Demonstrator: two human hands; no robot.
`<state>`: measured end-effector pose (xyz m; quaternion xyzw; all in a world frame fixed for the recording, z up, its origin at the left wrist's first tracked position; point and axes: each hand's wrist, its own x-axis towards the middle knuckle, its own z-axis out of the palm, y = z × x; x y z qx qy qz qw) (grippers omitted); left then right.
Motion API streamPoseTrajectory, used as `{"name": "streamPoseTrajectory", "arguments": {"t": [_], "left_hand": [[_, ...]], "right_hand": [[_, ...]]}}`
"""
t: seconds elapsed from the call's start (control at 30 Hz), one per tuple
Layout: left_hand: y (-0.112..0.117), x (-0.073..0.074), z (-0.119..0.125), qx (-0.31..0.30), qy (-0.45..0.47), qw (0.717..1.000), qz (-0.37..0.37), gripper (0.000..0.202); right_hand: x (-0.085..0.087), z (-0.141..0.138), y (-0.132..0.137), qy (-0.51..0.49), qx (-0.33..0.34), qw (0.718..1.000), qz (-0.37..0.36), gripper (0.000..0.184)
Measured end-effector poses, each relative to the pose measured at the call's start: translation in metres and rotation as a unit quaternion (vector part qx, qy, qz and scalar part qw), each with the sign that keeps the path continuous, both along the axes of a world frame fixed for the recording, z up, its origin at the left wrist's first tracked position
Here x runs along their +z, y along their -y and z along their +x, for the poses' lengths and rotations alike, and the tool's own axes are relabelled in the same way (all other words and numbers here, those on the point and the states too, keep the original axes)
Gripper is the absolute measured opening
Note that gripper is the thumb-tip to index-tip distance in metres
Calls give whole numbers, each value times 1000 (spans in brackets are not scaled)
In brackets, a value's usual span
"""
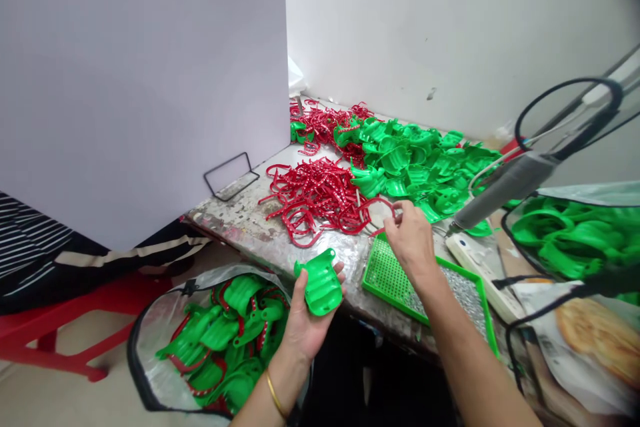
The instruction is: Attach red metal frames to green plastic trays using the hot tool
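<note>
My left hand cradles a green plastic tray-shaped piece with ribbed walls, its fingers curled up around it. My right hand pinches near the end of a thin red toothed plastic strip, just over a green perforated tray holding small silvery bits. A tangled heap of similar red strips lies beside my right hand, and a large pile of green plastic pieces lies behind it. The pinch is partly hidden by my fingers.
The scuffed worktop meets a white wall. A grey handheld tool hangs over a white power strip. Foil-lined bags of green pieces sit at lower left and right. A red stool stands left.
</note>
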<state>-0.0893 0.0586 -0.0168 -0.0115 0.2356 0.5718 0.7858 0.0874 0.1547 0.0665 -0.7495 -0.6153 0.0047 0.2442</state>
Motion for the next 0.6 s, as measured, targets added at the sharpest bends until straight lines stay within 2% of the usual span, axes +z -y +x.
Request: {"name": "streamPoseTrajectory", "arguments": {"t": [0.1,0.17,0.27,0.37,0.47,0.6], "left_hand": [[-6,9,10,1,3,1000,19,56],[-9,15,15,-9,10,1000,26,56],[-10,20,18,-37,21,999,27,53],[-10,23,18,-58,36,997,19,51],[-9,25,21,-77,72,994,32,52],[-8,24,26,-110,97,988,58,56]], "right_hand": [[-6,-10,31,-133,39,990,-17,31],[-13,-21,52,-144,81,985,-50,38],[-17,-32,72,-62,109,985,-115,38],[-10,-31,77,45,102,982,-154,29],[-2,-22,74,90,113,980,-138,26],[2,-11,71,83,132,985,-75,25]]}}
